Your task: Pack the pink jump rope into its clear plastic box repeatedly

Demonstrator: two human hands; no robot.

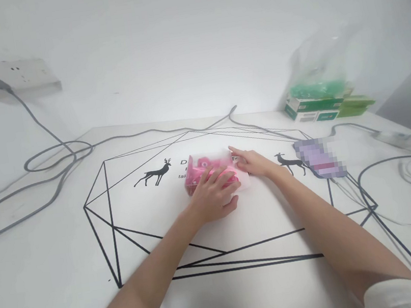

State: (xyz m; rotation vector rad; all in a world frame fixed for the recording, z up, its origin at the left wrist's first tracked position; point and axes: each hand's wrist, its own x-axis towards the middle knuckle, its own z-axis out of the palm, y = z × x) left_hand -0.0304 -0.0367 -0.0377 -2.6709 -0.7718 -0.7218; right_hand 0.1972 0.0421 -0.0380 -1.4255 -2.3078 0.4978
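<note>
A small clear plastic box (191, 179) with bright pink contents lies on the white table, near the middle of the view. What the pink pieces are, I cannot make out. My left hand (215, 192) rests over the box's top and near side, its fingers spread across it and the thumb toward the right. At the box's right end is my right hand (253, 162). Its index finger stretches out past the far corner, and its other fingers are bent close to the pale end of the box. Part of the box is hidden under my left hand.
The tabletop (61, 247) bears black lines and deer prints. A phone (320, 158), its screen blurred out, lies to the right. Green-and-white boxes (316, 106) stand at the back right under a clear bag (320, 67). Grey cables (59, 183) run along the left and back from a wall socket (20, 76).
</note>
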